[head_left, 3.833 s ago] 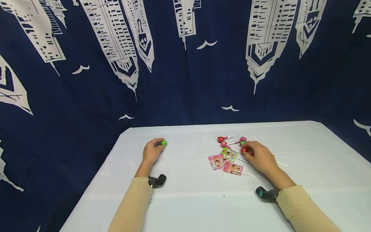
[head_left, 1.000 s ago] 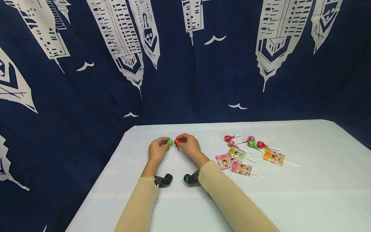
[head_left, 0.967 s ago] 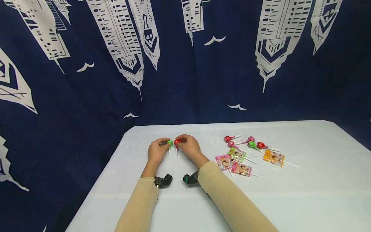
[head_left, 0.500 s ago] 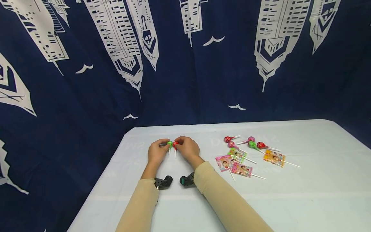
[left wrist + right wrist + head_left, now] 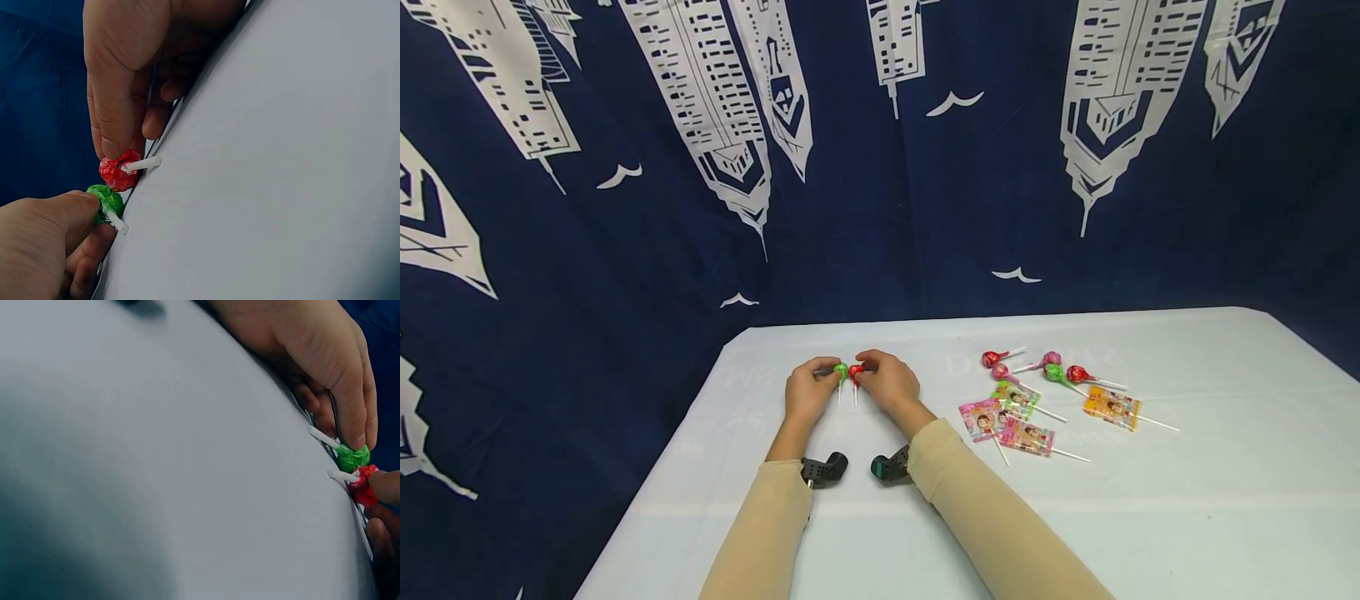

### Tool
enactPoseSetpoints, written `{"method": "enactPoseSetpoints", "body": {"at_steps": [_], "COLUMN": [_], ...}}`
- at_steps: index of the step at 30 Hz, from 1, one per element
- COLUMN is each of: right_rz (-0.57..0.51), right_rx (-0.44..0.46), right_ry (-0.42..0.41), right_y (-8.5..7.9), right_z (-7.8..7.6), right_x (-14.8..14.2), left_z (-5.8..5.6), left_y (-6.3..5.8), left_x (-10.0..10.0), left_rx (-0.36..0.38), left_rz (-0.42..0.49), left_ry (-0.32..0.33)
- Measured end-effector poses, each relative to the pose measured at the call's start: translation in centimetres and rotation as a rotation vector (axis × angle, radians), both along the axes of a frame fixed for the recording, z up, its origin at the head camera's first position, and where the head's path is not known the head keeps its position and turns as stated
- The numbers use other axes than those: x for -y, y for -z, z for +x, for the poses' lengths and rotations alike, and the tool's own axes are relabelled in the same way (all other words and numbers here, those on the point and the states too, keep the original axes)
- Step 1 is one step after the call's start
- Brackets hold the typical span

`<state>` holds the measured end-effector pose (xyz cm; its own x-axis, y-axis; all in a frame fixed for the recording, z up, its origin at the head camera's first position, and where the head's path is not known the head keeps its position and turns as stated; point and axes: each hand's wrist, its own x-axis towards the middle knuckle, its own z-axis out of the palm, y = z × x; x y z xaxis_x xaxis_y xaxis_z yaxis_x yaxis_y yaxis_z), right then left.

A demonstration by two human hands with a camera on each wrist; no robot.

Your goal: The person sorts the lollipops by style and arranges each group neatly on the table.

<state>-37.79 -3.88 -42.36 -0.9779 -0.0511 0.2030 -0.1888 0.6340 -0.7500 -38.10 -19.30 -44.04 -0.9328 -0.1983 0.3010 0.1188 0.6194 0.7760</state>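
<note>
Left hand [image 5: 806,393] pinches a green lollipop [image 5: 110,200], right hand [image 5: 892,386] a red lollipop [image 5: 118,174]; pinch lightly, as they perhaps touch.

So one lollipop [image 5: 107,201] is in the left hand [image 5: 807,392], another lollipop [image 5: 120,174] just right of it in the right hand [image 5: 891,385], both toward the left side of the table [image 5: 865,525]. Further right: round lollipops [image 5: 1077,374] in back, flat-packet lollipops [image 5: 1028,437] in front. Cloth backdrop [image 5: 925,208] behind it all.
</note>
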Motion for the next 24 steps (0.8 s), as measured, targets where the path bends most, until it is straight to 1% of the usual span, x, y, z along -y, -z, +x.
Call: {"method": "enactPoseSetpoints", "body": {"at_steps": [4, 9, 13, 21, 24], "right_rz": [-0.009, -0.043, -0.075, -0.244, -0.269], "right_rx": [-0.004, -0.009, -0.013, 0.023, 0.018], "right_ry": [-0.017, -0.066, -0.094, -0.149, -0.163], "right_y": [0.1, 0.2, 0.2, 0.0, -0.4], "right_z": [0.1, 0.4, 0.6, 1.2, 1.7], "right_x": [-0.1, -0.3, -0.4, -0.7, -0.9], "left_z": [0.1, 0.2, 0.2, 0.0, -0.1], "left_y": [-0.1, -0.3, -0.1, 0.2, 0.1], "left_x": [-0.1, -0.1, -0.1, 0.1, 0.1], "left_rx": [0.003, 0.010, 0.016, 0.023, 0.020], "left_rz": [0.006, 0.014, 0.026, 0.028, 0.019], "left_ry": [0.002, 0.004, 0.009, 0.005, 0.008]}}
